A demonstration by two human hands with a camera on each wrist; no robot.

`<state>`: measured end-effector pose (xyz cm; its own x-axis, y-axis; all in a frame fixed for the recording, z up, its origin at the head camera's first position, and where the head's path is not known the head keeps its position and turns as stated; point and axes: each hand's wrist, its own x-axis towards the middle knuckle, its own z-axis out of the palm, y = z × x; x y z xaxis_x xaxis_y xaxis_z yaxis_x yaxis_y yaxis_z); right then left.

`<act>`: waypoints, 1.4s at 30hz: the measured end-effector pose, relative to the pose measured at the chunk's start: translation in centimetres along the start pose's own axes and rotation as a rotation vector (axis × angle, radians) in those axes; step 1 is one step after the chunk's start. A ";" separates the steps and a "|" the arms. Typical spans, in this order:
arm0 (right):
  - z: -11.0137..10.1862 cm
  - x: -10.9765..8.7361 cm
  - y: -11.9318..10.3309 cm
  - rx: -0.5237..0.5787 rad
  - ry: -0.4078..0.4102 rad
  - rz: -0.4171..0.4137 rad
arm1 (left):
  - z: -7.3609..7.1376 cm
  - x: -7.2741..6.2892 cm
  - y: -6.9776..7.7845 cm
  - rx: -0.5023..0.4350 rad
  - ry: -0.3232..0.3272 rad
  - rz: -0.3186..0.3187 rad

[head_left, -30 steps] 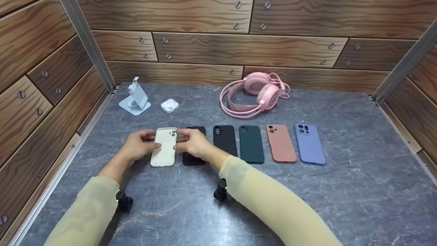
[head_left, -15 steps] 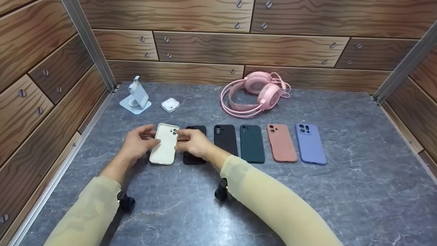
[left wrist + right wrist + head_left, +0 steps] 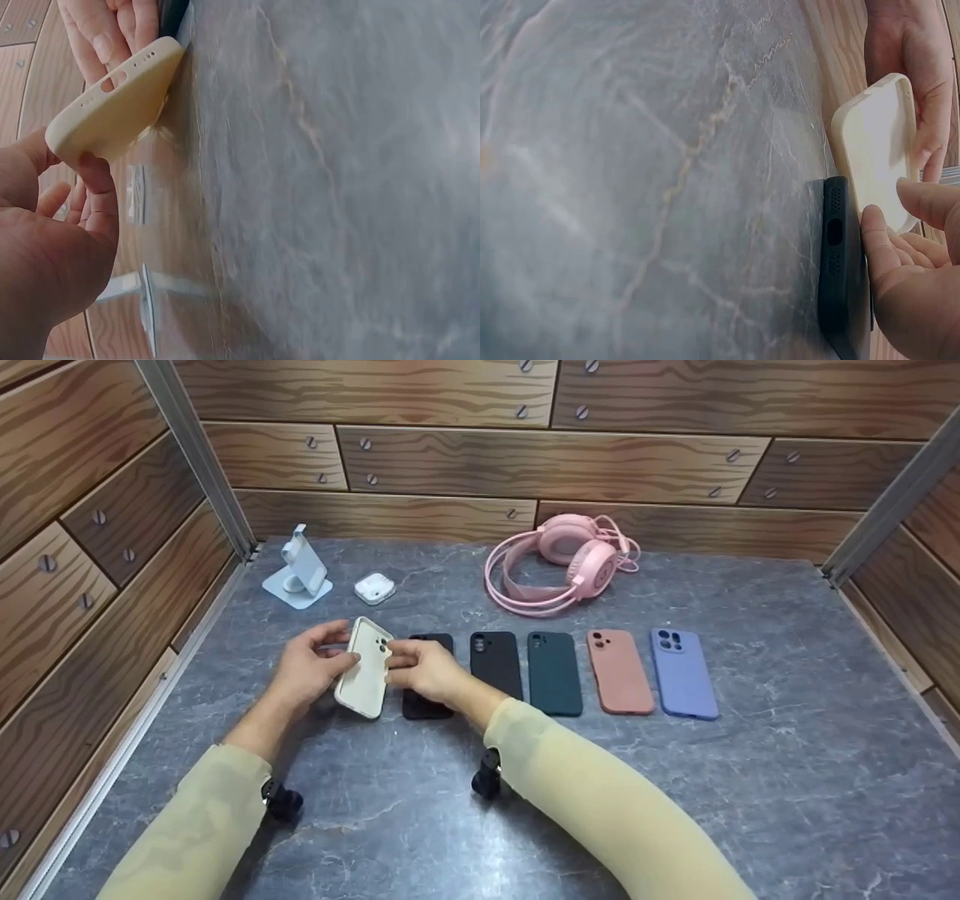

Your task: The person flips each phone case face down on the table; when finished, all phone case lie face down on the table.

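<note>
A cream phone case (image 3: 366, 675) stands tilted, its hollow inner side turned up and to the right, with the left edge raised off the table. My left hand (image 3: 304, 667) pinches that raised edge between thumb and fingers. At the opposite edge, near the camera holes, my right hand (image 3: 429, 669) grips with its thumb on the inner side, as the right wrist view shows. The left wrist view shows the case's end with its port cutout (image 3: 114, 81). Under my right hand lies a black phone case (image 3: 421, 708), partly hidden.
Further right, a second black case (image 3: 495, 660), a dark green case (image 3: 555, 675), a pink case (image 3: 621, 675) and a blue-violet case (image 3: 686, 679) lie in a row. Behind are a pale folding stand (image 3: 304, 574), a small white case (image 3: 374, 589) and pink headphones (image 3: 592, 570).
The cream case has gone from lying nearly flat to tilted, its left edge lifting. My left hand has risen slightly and moved right with it; my right hand has barely moved.
</note>
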<state>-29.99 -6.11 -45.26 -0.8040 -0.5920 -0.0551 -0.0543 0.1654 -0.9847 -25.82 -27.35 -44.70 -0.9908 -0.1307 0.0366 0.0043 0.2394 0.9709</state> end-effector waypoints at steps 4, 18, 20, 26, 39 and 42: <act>0.2 0.1 -0.1 -0.014 0.005 -0.003 | 0.4 0.0 0.2 -0.015 0.020 0.016; 0.5 0.4 0.1 0.068 -0.041 -0.025 | 1.4 -0.1 0.6 -0.022 0.007 0.060; 0.5 0.4 0.2 0.115 -0.048 -0.015 | 1.5 -0.1 0.5 -0.031 0.000 0.048; 0.1 0.4 0.1 0.256 -0.048 0.068 | 1.6 -0.1 0.3 -0.090 -0.036 -0.002; -1.0 -0.1 -0.5 0.396 -0.032 0.101 | 2.4 0.0 0.1 -0.230 -0.151 -0.161; -1.2 -0.1 -0.5 0.403 -0.032 0.100 | 2.6 0.0 -0.2 -0.234 -0.171 -0.164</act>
<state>-30.57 -5.16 -44.55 -0.7745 -0.6138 -0.1528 0.2643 -0.0946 -0.9598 -26.19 -24.85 -45.52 -0.9892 0.0186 -0.1453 -0.1454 -0.0012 0.9894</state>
